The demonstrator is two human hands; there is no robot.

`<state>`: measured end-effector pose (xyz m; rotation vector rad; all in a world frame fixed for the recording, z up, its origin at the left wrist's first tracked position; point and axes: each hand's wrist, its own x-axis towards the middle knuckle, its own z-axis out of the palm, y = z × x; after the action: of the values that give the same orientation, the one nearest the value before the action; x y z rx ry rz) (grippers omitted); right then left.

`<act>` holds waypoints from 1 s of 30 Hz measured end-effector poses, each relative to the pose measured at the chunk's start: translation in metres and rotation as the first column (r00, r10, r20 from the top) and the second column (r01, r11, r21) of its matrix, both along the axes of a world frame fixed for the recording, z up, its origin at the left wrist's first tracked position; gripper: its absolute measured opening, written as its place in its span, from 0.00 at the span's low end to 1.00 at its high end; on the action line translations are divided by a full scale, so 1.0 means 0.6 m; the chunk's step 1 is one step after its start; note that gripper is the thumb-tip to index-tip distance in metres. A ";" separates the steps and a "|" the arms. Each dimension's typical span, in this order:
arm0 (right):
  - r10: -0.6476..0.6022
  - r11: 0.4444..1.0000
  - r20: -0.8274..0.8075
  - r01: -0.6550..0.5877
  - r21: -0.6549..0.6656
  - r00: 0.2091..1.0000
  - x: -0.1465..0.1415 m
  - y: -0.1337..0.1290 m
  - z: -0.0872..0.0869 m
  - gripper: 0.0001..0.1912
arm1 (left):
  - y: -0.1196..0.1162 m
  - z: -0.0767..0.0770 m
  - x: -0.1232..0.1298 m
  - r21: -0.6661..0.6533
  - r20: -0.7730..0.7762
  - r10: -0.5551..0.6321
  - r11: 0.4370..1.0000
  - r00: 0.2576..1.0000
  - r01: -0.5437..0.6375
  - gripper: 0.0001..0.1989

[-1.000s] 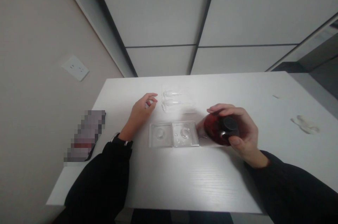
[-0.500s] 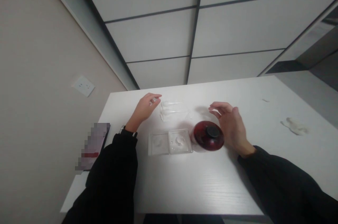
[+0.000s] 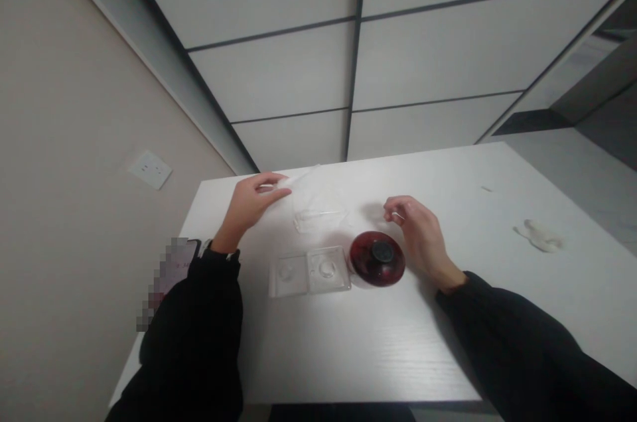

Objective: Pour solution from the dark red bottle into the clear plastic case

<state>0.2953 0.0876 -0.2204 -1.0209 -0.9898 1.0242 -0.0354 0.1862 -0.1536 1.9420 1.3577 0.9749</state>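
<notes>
My left hand (image 3: 253,202) is at the left edge of a clear plastic blister piece (image 3: 318,206), with its fingertips pinching that edge, and the piece tilts up off the table. My right hand (image 3: 417,231) hangs open and curled just above the tabletop, holding nothing. Next to its heel stands a dark red bottle (image 3: 377,259) with a black cap, seen from above. Left of the bottle lies a flat clear plastic tray (image 3: 309,272) with round hollows, below the raised blister piece.
The white table (image 3: 448,342) has a white scrap of tissue or cloth (image 3: 540,236) at the right. A blurred phone (image 3: 169,276) lies at its left edge, partly under my left sleeve. A wall socket (image 3: 149,170) sits on the beige wall.
My right hand has let go of the red bottle, which now stands on the table. My left hand has moved left, and the clear blister piece has lifted at that edge.
</notes>
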 end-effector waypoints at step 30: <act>0.118 0.985 0.292 -0.074 -0.156 0.949 0.004 -0.009 0.023 0.24 | -0.151 0.055 -0.060 -0.138 0.466 -0.409 0.843 0.785 0.520 0.22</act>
<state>0.2979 0.0819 -0.2065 -1.2849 -1.2377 1.0513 -0.0713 0.0955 -0.1207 1.6261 0.6624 0.8472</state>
